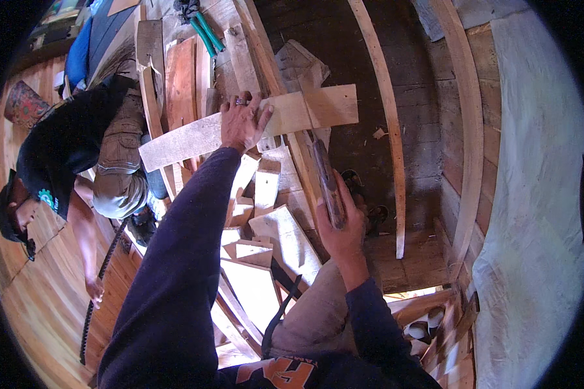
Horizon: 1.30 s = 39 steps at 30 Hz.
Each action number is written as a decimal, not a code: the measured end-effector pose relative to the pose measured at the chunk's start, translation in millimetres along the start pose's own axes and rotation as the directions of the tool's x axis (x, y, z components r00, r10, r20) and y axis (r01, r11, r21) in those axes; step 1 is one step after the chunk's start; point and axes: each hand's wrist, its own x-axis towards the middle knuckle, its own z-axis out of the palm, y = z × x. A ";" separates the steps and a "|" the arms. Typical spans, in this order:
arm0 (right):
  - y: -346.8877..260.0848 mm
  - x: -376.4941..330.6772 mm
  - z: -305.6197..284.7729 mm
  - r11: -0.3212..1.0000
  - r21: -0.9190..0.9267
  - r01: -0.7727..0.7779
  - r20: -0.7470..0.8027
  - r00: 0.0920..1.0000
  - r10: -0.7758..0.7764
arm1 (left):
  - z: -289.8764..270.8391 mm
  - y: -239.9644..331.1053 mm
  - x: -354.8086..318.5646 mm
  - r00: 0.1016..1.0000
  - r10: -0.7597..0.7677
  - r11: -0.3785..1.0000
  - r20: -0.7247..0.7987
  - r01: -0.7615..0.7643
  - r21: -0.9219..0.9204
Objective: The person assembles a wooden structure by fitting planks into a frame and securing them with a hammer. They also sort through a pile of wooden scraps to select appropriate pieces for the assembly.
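Note:
A pale wooden board [182, 141] lies crosswise over a long wooden beam [303, 159] and other timber, its right end jutting past the beam. My left hand [241, 124] presses on the board's middle, fingers curled toward its far edge. Closed around the dark handle of a handsaw [329, 188] is my right hand [344, 230], to the right of the beam and nearer to me than the board. The saw's thin blade, seen almost edge-on, meets the board to the right of my left hand. How deep it sits in the wood I cannot tell.
Short wood offcuts [267, 187] are heaped below my left forearm. A co-worker [78, 139] bends over at the left, one hand beside a long dark toothed strip [96, 311]. Green tool handles [206, 34] lie at the top. Upright-looking battens [387, 123] and pale sheeting [532, 168] stand right.

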 end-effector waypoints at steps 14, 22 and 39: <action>-78.2 12.5 19.2 0.893 0.138 -0.427 -0.109 0.890 0.443 | 4.8 -11.3 5.5 0.990 0.019 0.974 0.138 0.013 -0.228; -56.4 -44.6 -6.9 0.992 -0.029 -0.127 -0.015 0.992 0.126 | -2.6 -20.4 4.0 0.984 -0.002 0.975 0.180 0.042 -0.219; -115.4 -41.8 -12.7 0.944 -0.140 -0.299 -0.009 0.954 0.300 | -7.8 -8.8 9.0 0.984 0.021 0.990 0.177 0.004 -0.139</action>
